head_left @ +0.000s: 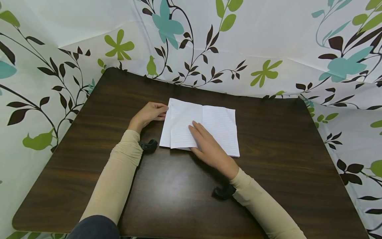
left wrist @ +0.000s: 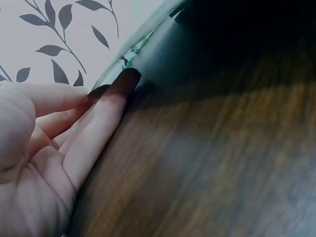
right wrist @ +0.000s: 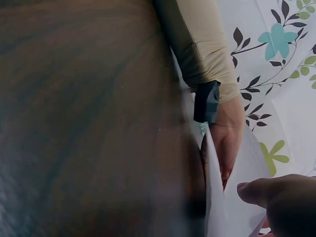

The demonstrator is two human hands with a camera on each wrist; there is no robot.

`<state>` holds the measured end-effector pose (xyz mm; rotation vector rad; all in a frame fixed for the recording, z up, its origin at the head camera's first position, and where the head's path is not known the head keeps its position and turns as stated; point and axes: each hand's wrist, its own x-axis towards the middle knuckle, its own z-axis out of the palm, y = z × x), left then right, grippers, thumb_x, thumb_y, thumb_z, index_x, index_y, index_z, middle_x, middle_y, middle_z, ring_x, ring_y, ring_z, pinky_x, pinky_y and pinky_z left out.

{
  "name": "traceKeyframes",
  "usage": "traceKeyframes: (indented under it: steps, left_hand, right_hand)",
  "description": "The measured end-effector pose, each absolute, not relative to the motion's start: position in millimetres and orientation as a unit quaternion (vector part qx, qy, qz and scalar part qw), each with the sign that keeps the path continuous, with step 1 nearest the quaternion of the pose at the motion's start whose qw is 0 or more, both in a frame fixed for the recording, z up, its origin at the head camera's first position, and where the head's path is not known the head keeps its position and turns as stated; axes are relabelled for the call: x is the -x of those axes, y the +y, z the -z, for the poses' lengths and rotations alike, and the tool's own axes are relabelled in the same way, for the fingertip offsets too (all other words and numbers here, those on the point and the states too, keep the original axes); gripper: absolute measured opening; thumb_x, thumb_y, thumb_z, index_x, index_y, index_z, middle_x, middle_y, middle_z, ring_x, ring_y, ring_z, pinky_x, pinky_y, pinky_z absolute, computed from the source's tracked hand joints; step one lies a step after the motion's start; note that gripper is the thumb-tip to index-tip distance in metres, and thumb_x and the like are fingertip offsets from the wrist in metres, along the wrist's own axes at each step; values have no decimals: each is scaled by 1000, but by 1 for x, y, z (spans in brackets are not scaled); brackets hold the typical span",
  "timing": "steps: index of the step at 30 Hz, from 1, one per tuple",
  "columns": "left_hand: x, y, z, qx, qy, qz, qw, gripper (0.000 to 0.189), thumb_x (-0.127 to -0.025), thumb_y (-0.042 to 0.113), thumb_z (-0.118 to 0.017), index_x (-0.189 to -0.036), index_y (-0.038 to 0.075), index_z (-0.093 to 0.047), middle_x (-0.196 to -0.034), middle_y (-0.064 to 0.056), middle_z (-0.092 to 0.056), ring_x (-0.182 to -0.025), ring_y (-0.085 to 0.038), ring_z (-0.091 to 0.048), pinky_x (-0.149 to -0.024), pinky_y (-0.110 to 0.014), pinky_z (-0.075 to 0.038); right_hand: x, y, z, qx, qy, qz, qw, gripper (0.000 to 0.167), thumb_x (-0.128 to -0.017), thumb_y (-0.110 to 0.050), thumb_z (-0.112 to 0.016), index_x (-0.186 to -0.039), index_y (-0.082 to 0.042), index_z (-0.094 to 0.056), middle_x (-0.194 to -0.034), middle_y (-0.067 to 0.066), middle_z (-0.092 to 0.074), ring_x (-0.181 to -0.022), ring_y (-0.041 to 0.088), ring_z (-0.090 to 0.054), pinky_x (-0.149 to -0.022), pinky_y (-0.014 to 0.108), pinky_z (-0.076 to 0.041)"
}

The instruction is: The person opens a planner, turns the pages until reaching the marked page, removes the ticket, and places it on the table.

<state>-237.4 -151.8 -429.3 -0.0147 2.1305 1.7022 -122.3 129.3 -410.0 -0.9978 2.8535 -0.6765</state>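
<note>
An open notebook (head_left: 219, 129) with white ruled pages lies on the dark wood table, its left page sitting slightly askew over the sheets under it. At its left edge, my left hand (head_left: 149, 114) pinches the paper, thumb close to the fingers. In the left wrist view, the fingers (left wrist: 98, 123) reach forward just over the tabletop, their tips in shadow. My right hand (head_left: 210, 147) rests on the lower part of the left page, fingers extended towards the fold. From the right wrist view, the paper (right wrist: 215, 187) stands edge-on, with the left hand (right wrist: 229, 143) beyond it.
The brown wood table (head_left: 283, 149) extends around the notebook on all sides. A white cloth (head_left: 226, 46) with leaves, flowers and birds hangs behind the table and along its sides. Black wrist devices (head_left: 149, 146) sit under both wrists.
</note>
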Motion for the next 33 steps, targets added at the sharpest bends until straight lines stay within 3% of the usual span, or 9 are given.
traceKeyframes:
  steps: [8, 14, 18, 23, 27, 33]
  left_hand:
    - [240, -154, 430, -14, 761, -612, 214, 55, -110, 35, -54, -151, -2, -51, -145, -24, -56, -112, -18, -67, -94, -24, -61]
    - [237, -156, 430, -25, 754, -619, 216, 49, -110, 28, -54, -149, -2, -53, -147, -24, -56, -105, -11, -68, -93, -23, -61]
    - [234, -157, 431, -27, 754, -619, 218, 54, -110, 32, -54, -151, -2, -51, -147, -24, -55, -102, -7, -68, -93, -22, -61]
    - [237, -153, 432, -34, 764, -607, 218, 60, -109, 42, -55, -151, -1, -51, -146, -24, -54, -113, -19, -67, -95, -25, -61]
    - [236, -152, 432, -41, 770, -597, 219, 59, -106, 38, -61, -149, -1, -52, -149, -23, -53, -126, -27, -62, -101, -30, -59]
    - [231, -152, 433, -46, 778, -589, 214, 53, -106, 29, -63, -147, -2, -54, -148, -22, -55, -127, -26, -61, -101, -28, -59]
  right_hand:
    - [121, 127, 413, 325, 920, 218, 27, 73, -102, -23, -70, -161, 0, -34, -170, 21, -27, -159, 38, -25, -131, 51, -27]
    - [120, 126, 418, 331, 911, 238, 59, 76, -104, -37, -64, -163, -5, -30, -174, 15, -19, -163, 33, -16, -132, 49, -23]
    - [119, 126, 423, 337, 908, 238, 77, 75, -106, -40, -62, -164, -7, -29, -175, 14, -16, -163, 32, -13, -133, 48, -21]
    - [119, 127, 428, 338, 906, 242, 85, 74, -106, -40, -61, -164, -6, -29, -174, 17, -16, -163, 35, -12, -133, 51, -20]
    - [119, 127, 428, 334, 903, 245, 112, 73, -108, -42, -55, -165, -6, -26, -175, 15, -12, -164, 33, -6, -134, 52, -14]
    - [119, 129, 427, 335, 898, 253, 130, 70, -111, -43, -49, -166, -8, -23, -176, 12, -10, -164, 31, -4, -135, 51, -10]
